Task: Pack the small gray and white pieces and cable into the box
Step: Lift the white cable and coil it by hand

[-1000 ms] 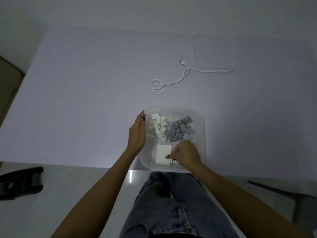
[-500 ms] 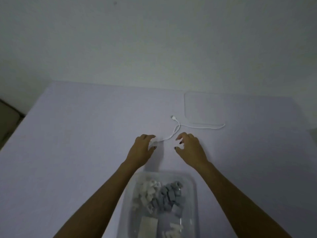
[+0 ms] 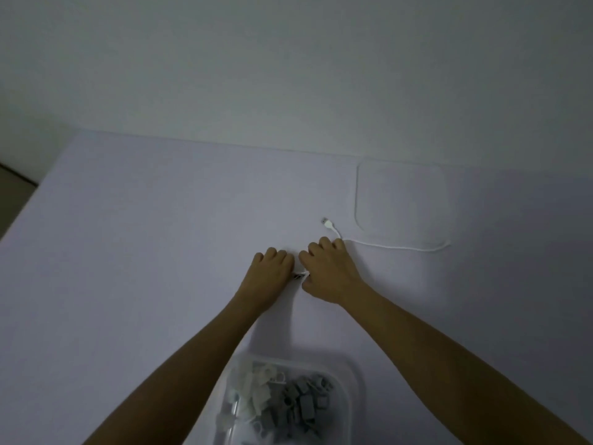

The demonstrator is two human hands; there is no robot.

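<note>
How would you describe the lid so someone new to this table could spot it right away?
Look at the far right part of the table, just short of the wall. The lid lies flat there, a clear rounded square that nearly blends into the surface. The white cable curves along its near edge, and unlike the box, it holds nothing.

Readable text: none.
Box point(image 3: 354, 377), at 6 o'clock: clear wall, no label or print to be read.
Pieces point(image 3: 298, 403) in the box: gray and white, too blurred to show any marks.
Cable point(image 3: 394, 246), at 2 o'clock: plain white, no lettering seen on the plug.
Lid point(image 3: 401, 197), at 1 o'clock: clear, no writing.
Tabletop point(image 3: 144, 236): plain, no signs or numbers.
</note>
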